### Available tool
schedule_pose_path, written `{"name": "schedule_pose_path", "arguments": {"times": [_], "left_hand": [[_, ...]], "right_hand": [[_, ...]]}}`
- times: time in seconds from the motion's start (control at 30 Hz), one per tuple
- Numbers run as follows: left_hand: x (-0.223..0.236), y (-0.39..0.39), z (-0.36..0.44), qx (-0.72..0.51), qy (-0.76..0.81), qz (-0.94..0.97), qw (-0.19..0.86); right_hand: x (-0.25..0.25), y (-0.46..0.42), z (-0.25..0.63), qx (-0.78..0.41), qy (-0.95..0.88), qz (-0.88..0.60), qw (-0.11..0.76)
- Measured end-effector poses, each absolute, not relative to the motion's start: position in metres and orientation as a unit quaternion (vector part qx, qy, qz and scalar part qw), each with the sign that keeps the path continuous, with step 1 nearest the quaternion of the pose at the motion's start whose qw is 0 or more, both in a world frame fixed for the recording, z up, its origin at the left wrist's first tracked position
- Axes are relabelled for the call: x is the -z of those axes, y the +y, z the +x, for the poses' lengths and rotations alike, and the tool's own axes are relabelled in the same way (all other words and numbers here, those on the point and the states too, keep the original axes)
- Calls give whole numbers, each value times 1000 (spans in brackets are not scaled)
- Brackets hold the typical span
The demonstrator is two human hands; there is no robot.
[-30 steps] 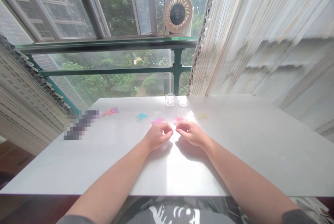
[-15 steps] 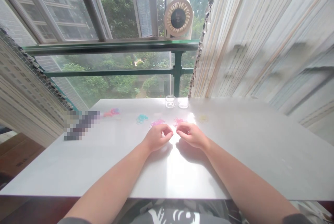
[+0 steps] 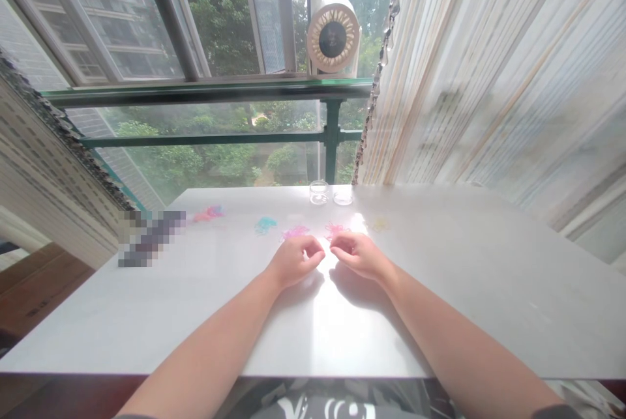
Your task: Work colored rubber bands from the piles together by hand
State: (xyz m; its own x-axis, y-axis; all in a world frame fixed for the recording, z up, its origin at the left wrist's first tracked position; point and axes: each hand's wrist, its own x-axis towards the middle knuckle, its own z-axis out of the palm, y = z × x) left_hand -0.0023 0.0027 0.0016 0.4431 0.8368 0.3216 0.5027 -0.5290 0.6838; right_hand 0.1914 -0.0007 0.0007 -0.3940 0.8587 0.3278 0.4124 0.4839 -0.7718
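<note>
My left hand (image 3: 297, 259) and my right hand (image 3: 360, 255) face each other over the white table (image 3: 205, 295), their fingertips a small gap apart. On each, thumb and fingers are pinched together; anything between them is too small to make out. Just beyond my left hand lies a purple-pink pile of thin bands (image 3: 295, 231). A brighter pink pile of bands (image 3: 337, 230) is right behind my right hand. Farther left sits a turquoise pile (image 3: 266, 225), and to the right a pale yellow pile (image 3: 380, 222).
At the table's far edge stand a clear round jar (image 3: 319, 193) and a low clear dish (image 3: 343, 196). More pink and violet bands (image 3: 208, 213) lie at the left, beside a pixelated dark item (image 3: 154, 238). A white fan (image 3: 333, 34) stands by the window, behind the green railing.
The view shifts slightly as the head tilts. Both hands keep the same pinched pose and place, and the piles stay where they were.
</note>
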Motion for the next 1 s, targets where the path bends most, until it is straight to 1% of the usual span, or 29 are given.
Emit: {"name": "schedule_pose_path", "arguments": {"times": [0.3, 0.5, 1.0], "left_hand": [[-4, 1, -1, -329, 418, 809, 250], [-3, 1, -2, -327, 422, 805, 259], [-3, 2, -2, -336, 419, 808, 244]], "right_hand": [[3, 0, 191, -315, -777, -402, 368], [3, 1, 191, -311, -780, -402, 365], [1, 0, 192, -294, -777, -412, 374]]}}
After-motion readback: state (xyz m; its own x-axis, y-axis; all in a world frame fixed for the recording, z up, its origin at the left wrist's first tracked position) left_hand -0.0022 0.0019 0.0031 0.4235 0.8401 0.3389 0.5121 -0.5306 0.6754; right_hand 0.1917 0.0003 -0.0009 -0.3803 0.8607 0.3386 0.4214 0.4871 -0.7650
